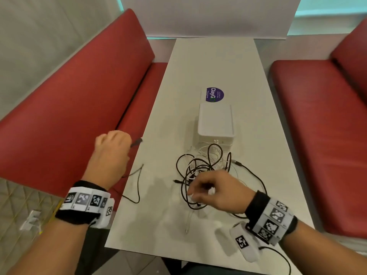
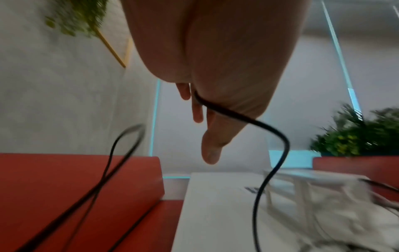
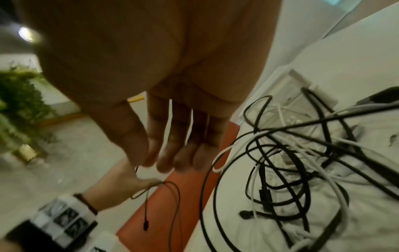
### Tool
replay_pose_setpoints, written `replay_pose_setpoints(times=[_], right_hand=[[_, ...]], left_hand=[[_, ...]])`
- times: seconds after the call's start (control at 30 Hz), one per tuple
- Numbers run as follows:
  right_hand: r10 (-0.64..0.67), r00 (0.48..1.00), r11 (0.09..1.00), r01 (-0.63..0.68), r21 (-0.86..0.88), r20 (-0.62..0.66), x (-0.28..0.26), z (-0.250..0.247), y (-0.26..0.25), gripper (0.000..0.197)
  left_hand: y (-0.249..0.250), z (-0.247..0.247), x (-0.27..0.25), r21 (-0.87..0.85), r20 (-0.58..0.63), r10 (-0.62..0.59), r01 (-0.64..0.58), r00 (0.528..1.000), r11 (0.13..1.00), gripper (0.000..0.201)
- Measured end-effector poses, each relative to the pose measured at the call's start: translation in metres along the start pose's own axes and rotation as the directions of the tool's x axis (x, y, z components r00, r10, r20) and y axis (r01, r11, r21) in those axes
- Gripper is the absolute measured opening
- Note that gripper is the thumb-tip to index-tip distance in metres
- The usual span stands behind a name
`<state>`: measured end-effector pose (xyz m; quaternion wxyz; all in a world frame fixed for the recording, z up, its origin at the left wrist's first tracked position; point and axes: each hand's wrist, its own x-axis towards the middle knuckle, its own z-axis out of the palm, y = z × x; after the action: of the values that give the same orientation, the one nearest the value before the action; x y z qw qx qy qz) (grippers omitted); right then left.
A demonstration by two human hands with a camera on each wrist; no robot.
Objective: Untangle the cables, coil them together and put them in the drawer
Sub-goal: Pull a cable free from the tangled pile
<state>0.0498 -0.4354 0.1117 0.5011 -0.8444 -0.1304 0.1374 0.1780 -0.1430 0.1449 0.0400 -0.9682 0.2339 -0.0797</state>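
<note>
A tangle of black and white cables [image 1: 204,165] [image 3: 291,170] lies on the white table [image 1: 208,66], just in front of a small white drawer box [image 1: 215,124]. My left hand [image 1: 113,143] [image 2: 200,122] is raised beyond the table's left edge and grips one black cable [image 1: 139,181] [image 2: 270,129]. Its plug [image 1: 137,142] sticks out past my fist, and the rest hangs down in a loop toward the table. My right hand [image 1: 208,191] [image 3: 164,160] hovers over the near side of the tangle with fingers fairly straight and holds nothing I can see.
Red benches flank the table on the left [image 1: 79,96] and on the right [image 1: 317,126]. A purple round sticker [image 1: 215,94] lies behind the drawer box. One white cable end [image 1: 187,221] trails toward the table's near edge. Green plants [image 2: 356,136] stand beyond the benches.
</note>
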Motion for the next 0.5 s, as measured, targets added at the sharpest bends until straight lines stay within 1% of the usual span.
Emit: replay_pose_setpoints(times=[0.03,0.07,0.1,0.13,0.17,0.2,0.23,0.27,0.3,0.33,0.37,0.4,0.43,0.47,0.5], right_hand=[[-0.003,0.999,0.997,0.007,-0.08,0.048,0.003,0.007,0.004,0.01],[-0.016,0.999,0.988,0.022,-0.15,0.043,0.005,0.01,0.011,0.012],[-0.032,0.999,0.979,0.023,-0.204,-0.039,0.005,0.007,0.018,0.016],[-0.031,0.983,0.972,-0.012,-0.233,-0.179,0.003,0.0,0.027,0.018],[-0.013,0.942,0.965,-0.076,-0.25,-0.335,-0.002,-0.011,0.035,0.019],[0.021,0.892,0.955,-0.152,-0.256,-0.452,-0.01,-0.026,0.043,0.017],[0.084,0.86,0.941,-0.235,-0.243,-0.503,-0.019,-0.041,0.053,0.014],[0.188,0.852,0.921,-0.326,-0.214,-0.489,-0.029,-0.054,0.062,0.016],[0.304,0.85,0.892,-0.413,-0.184,-0.431,-0.039,-0.062,0.07,0.025],[0.406,0.845,0.859,-0.483,-0.172,-0.348,-0.046,-0.065,0.077,0.036],[0.471,0.841,0.834,-0.523,-0.176,-0.265,-0.052,-0.062,0.081,0.045],[0.504,0.84,0.824,-0.538,-0.179,-0.201,-0.056,-0.055,0.085,0.048],[0.502,0.847,0.833,-0.528,-0.165,-0.175,-0.057,-0.046,0.087,0.044],[0.476,0.859,0.853,-0.503,-0.138,-0.191,-0.058,-0.038,0.088,0.035],[0.434,0.868,0.874,-0.47,-0.121,-0.241,-0.056,-0.032,0.088,0.025]], left_hand=[[0.007,0.006,-0.003,-0.015,0.029,0.034,-0.033,0.999,0.999,0.044],[0.008,0.013,-0.005,-0.072,0.056,0.02,-0.016,0.998,0.997,0.045],[0.005,0.015,-0.008,-0.168,0.089,-0.043,0.057,0.995,0.984,0.046],[-0.002,0.016,-0.01,-0.273,0.128,-0.134,0.165,0.983,0.948,0.046],[-0.012,0.016,-0.015,-0.351,0.162,-0.254,0.297,0.953,0.888,0.045],[-0.032,0.017,-0.02,-0.415,0.172,-0.372,0.41,0.912,0.813,0.045],[-0.046,0.008,-0.027,-0.445,0.164,-0.477,0.496,0.864,0.746,0.047],[-0.08,0.012,-0.035,-0.405,0.149,-0.551,0.559,0.821,0.724,0.049],[-0.121,0.02,-0.037,-0.335,0.116,-0.62,0.618,0.776,0.711,0.052],[-0.174,0.039,-0.039,-0.297,0.089,-0.692,0.682,0.717,0.669,0.058],[-0.228,0.065,-0.035,-0.296,0.045,-0.743,0.719,0.668,0.629,0.067],[-0.284,0.093,-0.029,-0.35,-0.013,-0.714,0.666,0.7,0.659,0.081],[-0.312,0.101,-0.025,-0.384,-0.086,-0.693,0.618,0.716,0.687,0.091],[-0.312,0.095,-0.021,-0.477,-0.103,-0.712,0.594,0.695,0.649,0.096],[-0.278,0.075,-0.02,-0.591,-0.044,-0.742,0.582,0.669,0.559,0.09]])
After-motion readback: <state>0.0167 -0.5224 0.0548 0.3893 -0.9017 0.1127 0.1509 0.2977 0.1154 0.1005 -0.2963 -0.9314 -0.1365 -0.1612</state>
